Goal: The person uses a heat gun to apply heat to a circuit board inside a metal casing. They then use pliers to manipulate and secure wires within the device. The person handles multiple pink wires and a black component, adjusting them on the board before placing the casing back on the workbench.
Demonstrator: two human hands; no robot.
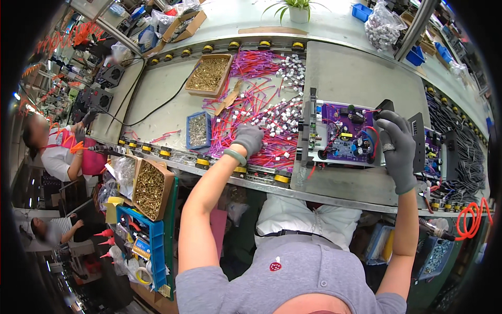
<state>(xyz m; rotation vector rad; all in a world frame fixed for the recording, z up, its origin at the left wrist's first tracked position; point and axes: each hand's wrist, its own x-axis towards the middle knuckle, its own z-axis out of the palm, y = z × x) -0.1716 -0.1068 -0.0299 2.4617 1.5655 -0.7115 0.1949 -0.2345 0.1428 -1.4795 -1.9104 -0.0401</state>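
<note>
Reaching into a heap of red-and-purple wires with white connectors (pixel 274 146) between the back and front edges of the grey desk (pixel 361 73), the grey-gloved left hand (pixel 248 139) bends its fingers; I cannot tell whether they hold any. Near the front edge, the grey-gloved right hand (pixel 397 149) curls at the right end of an open unit with a purple circuit board (pixel 342 144), its grip unclear.

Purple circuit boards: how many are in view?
2: one purple circuit board left of the gloved right hand, and a second board just right of a black panel. More may be hidden.
</note>
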